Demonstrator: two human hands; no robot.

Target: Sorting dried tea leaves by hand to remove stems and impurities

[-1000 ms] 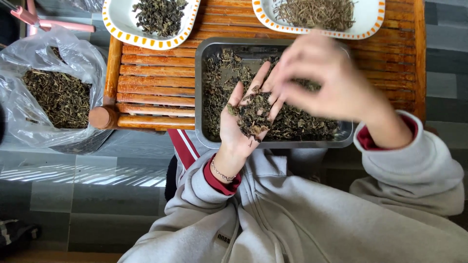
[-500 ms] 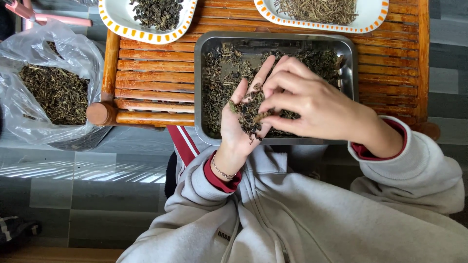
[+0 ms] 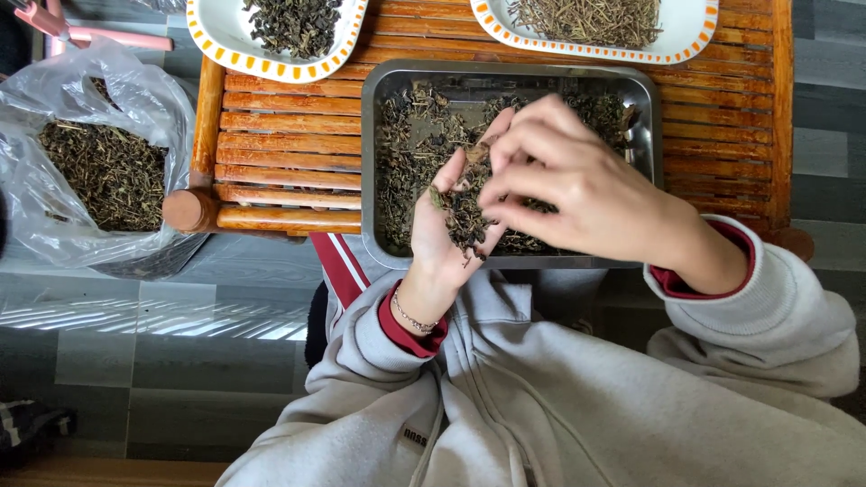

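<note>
My left hand is palm up over the near edge of a steel tray, cupping a small pile of dark dried leaves. My right hand hovers over that pile, its fingertips pinching into the leaves on the palm. The tray holds more loose dried leaves and stems and sits on a slatted wooden table. Both arms wear grey sleeves with red cuffs, and a thin bracelet is on the left wrist.
Two white dishes with orange-dotted rims stand at the table's far edge, one with dark leaves, one with pale stems. A clear plastic bag of dried herbs sits left of the table. A pink handled tool lies beyond it.
My right hand came down from near the far dish onto my left palm and now picks among the leaves there. The left hand has stayed nearly still.
</note>
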